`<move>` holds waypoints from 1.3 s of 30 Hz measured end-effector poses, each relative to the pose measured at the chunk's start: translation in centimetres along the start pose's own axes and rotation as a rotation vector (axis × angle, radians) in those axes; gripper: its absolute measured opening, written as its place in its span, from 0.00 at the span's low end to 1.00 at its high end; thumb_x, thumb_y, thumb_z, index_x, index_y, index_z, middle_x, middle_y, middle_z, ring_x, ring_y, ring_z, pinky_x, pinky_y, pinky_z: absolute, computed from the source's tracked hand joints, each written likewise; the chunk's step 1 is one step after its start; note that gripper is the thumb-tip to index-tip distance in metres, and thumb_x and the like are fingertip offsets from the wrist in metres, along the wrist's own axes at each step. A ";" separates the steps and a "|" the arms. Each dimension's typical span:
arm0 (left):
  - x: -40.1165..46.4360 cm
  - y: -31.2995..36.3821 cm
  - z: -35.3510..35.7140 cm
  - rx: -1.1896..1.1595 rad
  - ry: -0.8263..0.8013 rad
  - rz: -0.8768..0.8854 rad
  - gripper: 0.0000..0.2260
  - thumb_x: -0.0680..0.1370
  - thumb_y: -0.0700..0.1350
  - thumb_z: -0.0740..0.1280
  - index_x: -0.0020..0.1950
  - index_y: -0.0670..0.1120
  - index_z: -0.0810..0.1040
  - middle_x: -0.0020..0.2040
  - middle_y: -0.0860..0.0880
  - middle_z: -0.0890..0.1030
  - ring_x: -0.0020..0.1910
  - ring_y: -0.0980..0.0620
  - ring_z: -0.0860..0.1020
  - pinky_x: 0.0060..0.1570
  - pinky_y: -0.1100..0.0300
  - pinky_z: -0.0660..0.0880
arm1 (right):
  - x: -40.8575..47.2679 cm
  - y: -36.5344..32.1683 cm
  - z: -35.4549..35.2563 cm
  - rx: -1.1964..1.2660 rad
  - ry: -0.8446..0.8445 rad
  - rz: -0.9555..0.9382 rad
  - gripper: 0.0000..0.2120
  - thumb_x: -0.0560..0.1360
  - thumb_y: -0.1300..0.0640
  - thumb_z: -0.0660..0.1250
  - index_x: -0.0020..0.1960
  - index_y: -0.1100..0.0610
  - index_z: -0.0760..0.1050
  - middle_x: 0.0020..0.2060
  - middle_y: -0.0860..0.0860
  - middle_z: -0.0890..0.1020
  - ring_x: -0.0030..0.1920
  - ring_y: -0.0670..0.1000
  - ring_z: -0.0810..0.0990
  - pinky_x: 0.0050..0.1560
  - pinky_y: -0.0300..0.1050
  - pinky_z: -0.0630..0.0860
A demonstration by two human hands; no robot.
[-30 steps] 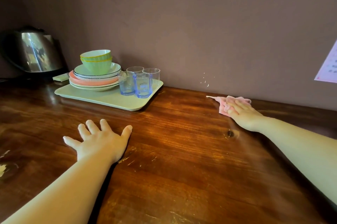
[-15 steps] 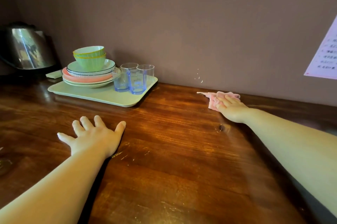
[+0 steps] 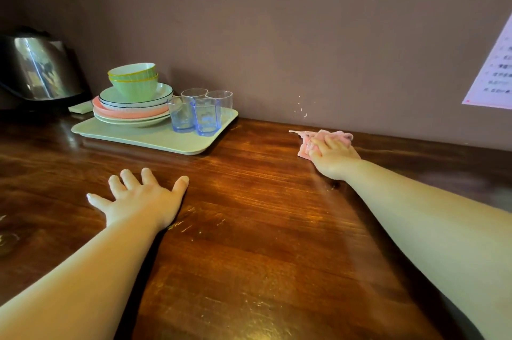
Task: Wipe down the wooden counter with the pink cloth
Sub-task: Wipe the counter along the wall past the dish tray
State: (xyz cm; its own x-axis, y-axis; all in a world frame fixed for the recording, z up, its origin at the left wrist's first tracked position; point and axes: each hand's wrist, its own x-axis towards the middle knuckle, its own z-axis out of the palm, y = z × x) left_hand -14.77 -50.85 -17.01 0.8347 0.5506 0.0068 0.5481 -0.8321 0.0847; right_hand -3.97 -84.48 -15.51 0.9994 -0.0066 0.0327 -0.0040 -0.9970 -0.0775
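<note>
The wooden counter (image 3: pixel 263 229) is dark brown, glossy and scratched near the front. A crumpled pink cloth (image 3: pixel 307 143) lies on it at the back right, close to the wall. My right hand (image 3: pixel 333 157) presses down on the cloth with its fingers curled over it, the arm stretched far forward. My left hand (image 3: pixel 141 198) rests flat on the counter at the middle left, fingers spread, holding nothing.
A pale green tray (image 3: pixel 149 137) at the back left holds stacked plates (image 3: pixel 130 107), green bowls (image 3: pixel 134 79) and several clear glasses (image 3: pixel 206 116). A steel kettle (image 3: pixel 38 68) stands at the far left. A printed sheet (image 3: pixel 493 74) hangs on the brown wall at right.
My right hand has slid the pink cloth a little to the left along the back of the counter. My left hand has stayed flat in place.
</note>
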 end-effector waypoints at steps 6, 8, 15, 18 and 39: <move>0.4 0.1 0.1 0.010 -0.012 -0.004 0.45 0.70 0.77 0.39 0.79 0.51 0.49 0.79 0.43 0.49 0.77 0.41 0.45 0.69 0.32 0.43 | -1.2 -0.4 0.3 0.100 -0.023 -0.173 0.24 0.86 0.46 0.44 0.81 0.49 0.55 0.76 0.52 0.60 0.77 0.57 0.58 0.76 0.57 0.59; 0.4 0.1 -0.1 0.006 -0.008 0.007 0.45 0.70 0.77 0.39 0.79 0.51 0.48 0.79 0.43 0.49 0.77 0.41 0.45 0.70 0.32 0.44 | -0.5 -1.3 -0.3 0.065 -0.039 -0.072 0.26 0.86 0.46 0.43 0.82 0.50 0.53 0.78 0.53 0.59 0.78 0.58 0.55 0.78 0.56 0.56; 0.5 0.1 0.4 0.003 -0.005 0.004 0.45 0.70 0.77 0.39 0.79 0.51 0.48 0.79 0.43 0.49 0.77 0.41 0.45 0.69 0.32 0.43 | -2.1 -2.0 0.7 0.126 -0.048 -0.253 0.25 0.85 0.47 0.45 0.82 0.44 0.50 0.77 0.50 0.58 0.77 0.57 0.56 0.76 0.57 0.60; 0.5 0.1 0.2 0.006 -0.010 0.007 0.45 0.70 0.77 0.39 0.79 0.51 0.49 0.79 0.43 0.49 0.77 0.41 0.45 0.69 0.32 0.43 | -1.0 -2.8 -0.1 0.156 -0.046 -0.180 0.24 0.85 0.49 0.45 0.81 0.48 0.56 0.75 0.52 0.63 0.75 0.56 0.59 0.75 0.56 0.61; 0.6 0.1 0.3 0.005 0.002 0.012 0.44 0.71 0.76 0.40 0.79 0.51 0.48 0.79 0.43 0.48 0.77 0.41 0.44 0.69 0.32 0.42 | -1.2 -6.8 0.4 0.094 -0.092 -0.172 0.26 0.85 0.46 0.43 0.82 0.48 0.48 0.79 0.52 0.56 0.79 0.59 0.54 0.78 0.59 0.54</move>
State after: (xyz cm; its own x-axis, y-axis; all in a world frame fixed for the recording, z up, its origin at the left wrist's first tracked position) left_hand -14.19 -50.57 -17.30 0.8414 0.5403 0.0097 0.5380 -0.8392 0.0797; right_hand -5.17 -77.70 -15.41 0.9840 0.1741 -0.0375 0.1652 -0.9712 -0.1718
